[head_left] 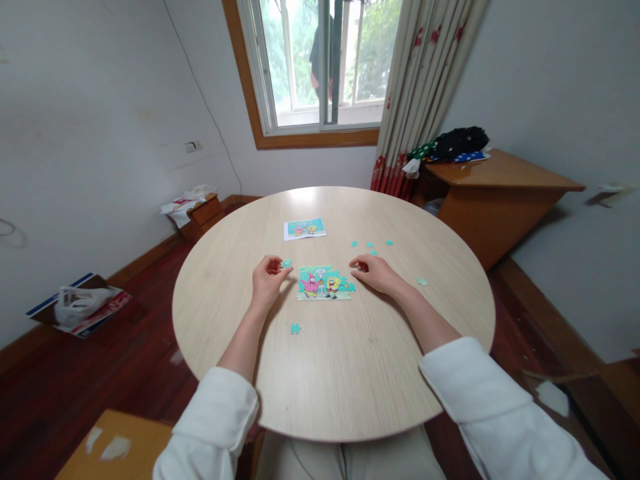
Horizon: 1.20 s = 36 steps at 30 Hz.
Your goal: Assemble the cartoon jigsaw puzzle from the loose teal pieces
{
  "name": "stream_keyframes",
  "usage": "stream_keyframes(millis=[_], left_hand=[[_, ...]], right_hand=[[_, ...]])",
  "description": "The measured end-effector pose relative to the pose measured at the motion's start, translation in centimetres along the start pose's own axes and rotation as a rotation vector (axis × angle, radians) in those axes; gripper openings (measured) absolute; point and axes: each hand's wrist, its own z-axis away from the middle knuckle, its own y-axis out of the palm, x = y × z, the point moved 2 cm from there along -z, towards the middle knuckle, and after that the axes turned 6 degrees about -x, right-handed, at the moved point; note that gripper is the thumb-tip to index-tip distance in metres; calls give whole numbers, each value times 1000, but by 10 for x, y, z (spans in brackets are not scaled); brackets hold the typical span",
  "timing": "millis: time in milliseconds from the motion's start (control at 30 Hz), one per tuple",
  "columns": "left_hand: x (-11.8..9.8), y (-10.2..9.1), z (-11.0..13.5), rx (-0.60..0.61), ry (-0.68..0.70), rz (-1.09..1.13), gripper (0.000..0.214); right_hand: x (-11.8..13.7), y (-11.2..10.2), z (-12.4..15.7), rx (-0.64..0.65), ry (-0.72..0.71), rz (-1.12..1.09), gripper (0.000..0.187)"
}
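1. The left hand (267,277) is curled, its fingertips pinching a teal puzzle piece (287,263) just left of the puzzle.
2. The puzzle (326,283), a colourful cartoon picture, lies flat mid-table (325,380).
3. The right hand (376,273) is loosely curled and touches the puzzle's upper right corner. I cannot tell whether it holds anything.

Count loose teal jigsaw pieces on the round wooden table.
7 pieces: four beyond right hand, one to its right, one at left hand, one by left forearm; others possibly hidden.

left sleeve (215,420), right sleeve (495,407): white, thick soft fabric, cuffs bunched near elbows. forearms, left hand (267,277), right hand (375,272) bare. pale beige trousers (350,460).
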Motion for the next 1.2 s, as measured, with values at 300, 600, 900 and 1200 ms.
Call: stream_keyframes(millis=[300, 600, 900, 1200], left_hand=[[-3, -1, 0, -16, 11, -15, 26], [-2, -1, 0, -12, 21, -29, 27], [-6, -1, 1, -35, 12, -41, 26], [-6, -2, 0, -33, -11, -19, 24]], right_hand=[[-2, 0, 0, -14, -32, -9, 16], [-4, 3, -1, 4, -15, 7, 18], [0, -1, 0, -1, 0, -5, 17], [-2, 0, 0, -3, -7, -2, 17]])
